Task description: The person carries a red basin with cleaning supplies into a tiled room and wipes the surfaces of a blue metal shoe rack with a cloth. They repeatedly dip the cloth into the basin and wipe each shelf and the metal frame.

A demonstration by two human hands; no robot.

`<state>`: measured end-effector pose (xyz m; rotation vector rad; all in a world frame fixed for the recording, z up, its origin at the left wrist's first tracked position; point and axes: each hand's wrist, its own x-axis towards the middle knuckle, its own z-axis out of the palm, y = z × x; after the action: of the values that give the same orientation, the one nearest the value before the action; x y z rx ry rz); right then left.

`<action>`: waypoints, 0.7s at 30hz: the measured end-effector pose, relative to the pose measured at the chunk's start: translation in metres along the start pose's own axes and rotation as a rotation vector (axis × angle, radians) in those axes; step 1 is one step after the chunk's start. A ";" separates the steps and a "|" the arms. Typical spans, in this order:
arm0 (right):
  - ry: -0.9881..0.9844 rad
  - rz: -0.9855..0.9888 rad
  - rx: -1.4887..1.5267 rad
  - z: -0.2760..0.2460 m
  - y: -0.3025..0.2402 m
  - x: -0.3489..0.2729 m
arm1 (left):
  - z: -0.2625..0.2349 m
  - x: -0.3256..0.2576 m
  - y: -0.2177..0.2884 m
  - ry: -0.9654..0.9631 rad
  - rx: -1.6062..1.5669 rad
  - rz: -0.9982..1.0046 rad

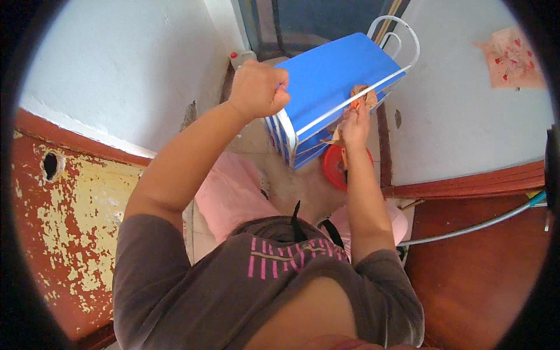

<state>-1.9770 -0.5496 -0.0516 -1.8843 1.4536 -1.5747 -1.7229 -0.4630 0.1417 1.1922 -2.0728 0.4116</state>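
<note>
Forearms rise from the lower edge to a blue rack with white rails, tilted above the floor, left hand fisted around its white frame, right hand pressing an orange-brown cloth against its rail.

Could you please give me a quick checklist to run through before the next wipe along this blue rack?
1. Left hand grips the white frame at the upper corner of the blue rack: ok.
2. Right hand presses an orange-brown cloth against the white rail on the rack's side: ok.
3. Rack is steady: cannot tell; it is tilted and its feet are hidden.
4. Red round container on the floor lies right below the right forearm, close to the rack: not ok, it may be knocked.
5. Small white bottle by the wall stands behind the left hand, apart from it: ok.
</note>
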 end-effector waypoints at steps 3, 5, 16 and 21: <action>-0.097 -0.180 -0.246 -0.020 -0.068 -0.006 | -0.006 -0.008 -0.008 -0.015 0.005 -0.028; -0.170 -0.307 -0.393 -0.023 -0.072 -0.009 | -0.006 -0.007 -0.004 -0.066 -0.030 -0.056; -0.624 -0.513 -0.161 -0.003 -0.099 0.000 | -0.006 -0.003 -0.004 -0.069 -0.027 -0.021; -0.655 -0.611 -0.001 -0.009 -0.115 -0.035 | -0.002 -0.001 -0.004 -0.046 -0.023 -0.010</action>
<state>-1.9232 -0.4657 0.0171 -2.6514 0.6287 -0.9523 -1.7183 -0.4632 0.1427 1.2081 -2.1051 0.3576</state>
